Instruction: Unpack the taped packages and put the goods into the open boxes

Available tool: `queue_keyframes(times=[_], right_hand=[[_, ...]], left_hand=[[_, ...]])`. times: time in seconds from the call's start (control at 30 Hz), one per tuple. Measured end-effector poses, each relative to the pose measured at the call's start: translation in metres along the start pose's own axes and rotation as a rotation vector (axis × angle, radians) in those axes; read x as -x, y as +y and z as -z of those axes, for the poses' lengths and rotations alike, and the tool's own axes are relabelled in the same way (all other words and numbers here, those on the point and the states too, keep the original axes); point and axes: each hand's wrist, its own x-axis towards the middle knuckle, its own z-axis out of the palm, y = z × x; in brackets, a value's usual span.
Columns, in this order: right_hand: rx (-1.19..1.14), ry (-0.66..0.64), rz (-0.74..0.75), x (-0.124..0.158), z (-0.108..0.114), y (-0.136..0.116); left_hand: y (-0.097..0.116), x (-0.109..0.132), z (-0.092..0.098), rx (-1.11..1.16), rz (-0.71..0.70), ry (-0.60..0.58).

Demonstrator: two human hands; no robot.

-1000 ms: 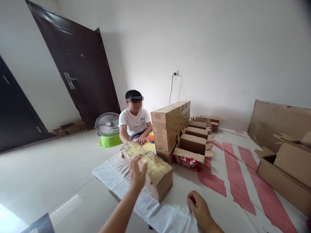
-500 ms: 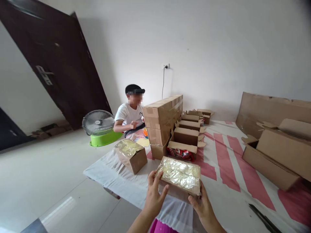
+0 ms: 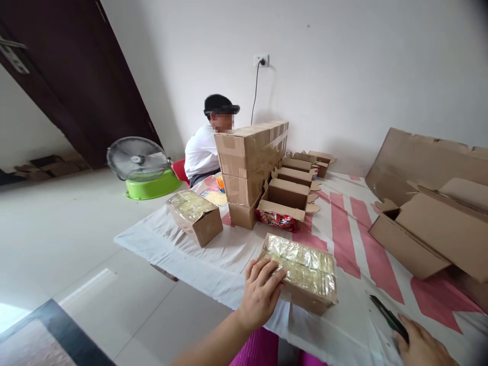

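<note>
A cardboard box [image 3: 305,272] topped with shiny clear tape over a yellowish surface sits at the table's front edge. Across its top left corner lies my left hand [image 3: 263,287], fingers stretched out and the thumb mostly out of sight. At the lower right, a dark utility knife [image 3: 387,315] rests on the cloth, its tip pointing away to the left. My right hand [image 3: 423,343] has its thumb and fingers around the near end of the knife's handle. Left of the box stands another taped carton [image 3: 194,216], apart from both hands.
Stacked sealed cartons [image 3: 236,190] rise mid-table. Beside them runs a row of open boxes [image 3: 285,195] with a red packet [image 3: 276,221] in front. Larger open cartons [image 3: 412,239] stand right. A co-worker [image 3: 202,152] sits beyond the stack; a fan [image 3: 137,160] is at left.
My right hand has left the taped box and moved right to the utility knife. The left hand has shifted onto the box top. The co-worker has turned and leaned behind the stack; the view has tilted down.
</note>
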Motion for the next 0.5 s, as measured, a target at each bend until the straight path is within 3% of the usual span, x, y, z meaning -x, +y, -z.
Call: queue_keyframes(times=[0.1,0.2,0.27,0.37,0.5], right_hand=[[0.061,-0.04,0.016,0.002,-0.009,0.015],[-0.041,0.058,0.052,-0.003,0.0,-0.003],[-0.19,0.144,0.101,-0.008,0.021,-0.031],[-0.344,0.219,0.264,-0.013,0.071,-0.091],[-0.262,0.233,0.718,-0.019,0.135,-0.183]], left_hand=[[0.001,0.003,-0.006,0.019,0.016,0.072],[-0.003,0.005,-0.01,0.035,0.0,0.115],[-0.005,0.006,-0.013,0.044,-0.01,0.139],[-0.008,0.009,-0.016,0.051,-0.018,0.165],[-0.009,0.012,-0.02,0.05,-0.019,0.186]])
